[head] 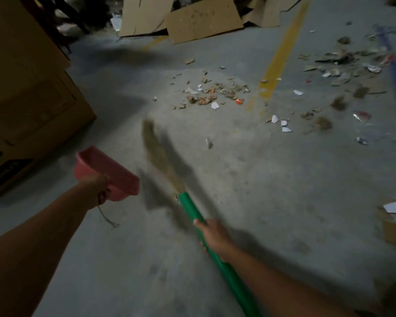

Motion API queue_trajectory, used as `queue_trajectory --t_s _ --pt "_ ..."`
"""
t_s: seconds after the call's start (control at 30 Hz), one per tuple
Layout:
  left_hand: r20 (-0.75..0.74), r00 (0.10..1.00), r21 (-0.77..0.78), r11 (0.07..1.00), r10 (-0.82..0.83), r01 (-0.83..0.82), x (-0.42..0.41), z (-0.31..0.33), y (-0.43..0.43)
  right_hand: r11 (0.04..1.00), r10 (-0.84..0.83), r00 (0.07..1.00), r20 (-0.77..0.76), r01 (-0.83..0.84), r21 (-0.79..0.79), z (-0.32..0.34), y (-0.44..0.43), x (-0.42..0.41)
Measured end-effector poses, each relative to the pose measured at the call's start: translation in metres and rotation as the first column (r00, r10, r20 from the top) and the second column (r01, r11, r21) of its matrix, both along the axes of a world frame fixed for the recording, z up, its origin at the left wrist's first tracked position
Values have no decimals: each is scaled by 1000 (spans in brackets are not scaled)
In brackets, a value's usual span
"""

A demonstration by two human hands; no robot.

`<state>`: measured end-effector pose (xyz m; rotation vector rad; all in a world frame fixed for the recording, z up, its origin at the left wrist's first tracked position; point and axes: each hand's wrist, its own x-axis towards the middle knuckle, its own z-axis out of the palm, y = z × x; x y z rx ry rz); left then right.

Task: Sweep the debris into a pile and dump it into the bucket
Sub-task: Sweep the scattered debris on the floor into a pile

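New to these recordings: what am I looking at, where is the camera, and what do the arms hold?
No machine here: one camera worn on a person's head looks down at their own arms. The left hand holds a pink dustpan; the right hand grips a broom by its green handle, bristles blurred. On the concrete floor ahead lies a small debris pile, more scraps scattered to its right, flattened cardboard beyond. No bucket shows.
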<state>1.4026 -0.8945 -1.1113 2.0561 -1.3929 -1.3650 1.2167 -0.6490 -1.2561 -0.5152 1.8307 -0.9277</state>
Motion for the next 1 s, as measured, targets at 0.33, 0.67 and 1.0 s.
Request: queue_trajectory --t_s 0.33,0.67,1.0 --pt "39 996 39 996 82 -84 35 -10 8 984 -45 991 124 23 175 -45 28 8" --pt "-83 997 -29 1000 -11 9 28 -3 4 698 -696 652 301 713 69 -6 -16 -86" --pt "-170 952 -83 959 254 -271 122 0 -8 984 -128 965 231 152 -88 23 -86 54"
